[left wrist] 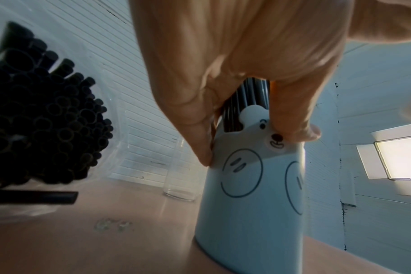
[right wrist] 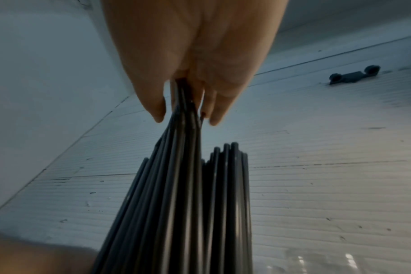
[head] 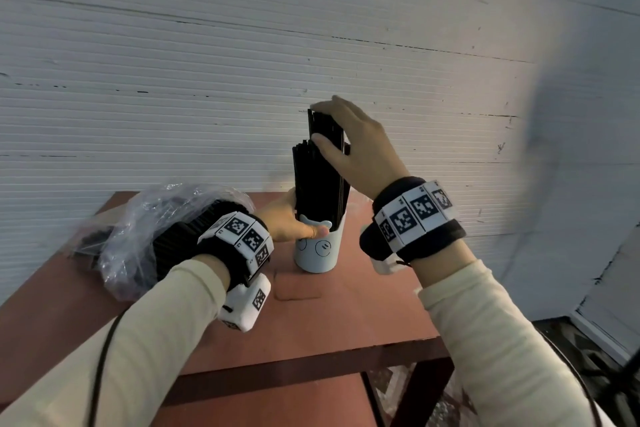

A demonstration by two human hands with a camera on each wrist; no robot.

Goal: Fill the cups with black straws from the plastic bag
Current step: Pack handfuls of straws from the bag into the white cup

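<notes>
A pale blue cup with a bear face stands on the red-brown table. It holds a dense bunch of black straws standing upright. My left hand grips the cup at its rim, thumb on the front. My right hand pinches the tops of a taller handful of straws, whose lower ends are inside the cup. A clear plastic bag with more black straws lies on the table's left, behind my left wrist.
A clear empty glass stands on the table beyond the cup, near the wall. The white ribbed wall runs close behind the table. The table's front edge and right leg lie below my arms, with floor at right.
</notes>
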